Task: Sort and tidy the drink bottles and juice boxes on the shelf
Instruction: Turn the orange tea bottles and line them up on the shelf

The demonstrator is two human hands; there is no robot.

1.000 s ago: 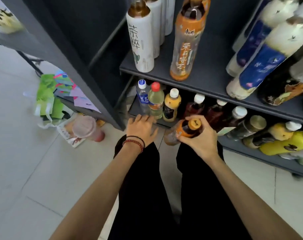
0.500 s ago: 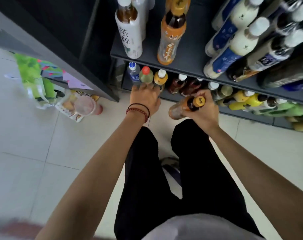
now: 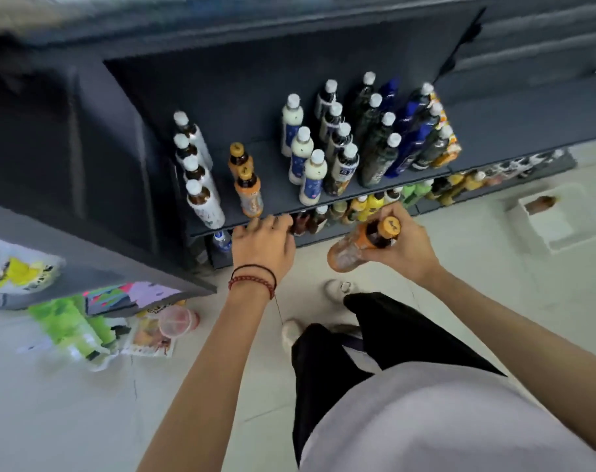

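Found the orange-capped tea bottle (image 3: 364, 247) tilted in mid-air above the floor, just in front of the lower shelf (image 3: 323, 235), gripped round its neck by the curled fingers of the right hand (image 3: 403, 248); found the left hand (image 3: 262, 245) holding nothing, fingers straight and loosely spread at the front lip of the middle shelf (image 3: 276, 202). Judged liable, if lifted to join the 2 matching orange bottles (image 3: 249, 194) near that lip, to clip and topple 1 off the edge, owing to the tilted hold by the neck. Against 0.5 s ago: left hand up from the lower-row caps (image 3: 321, 210) to the lip, viewpoint risen well above the shelving.
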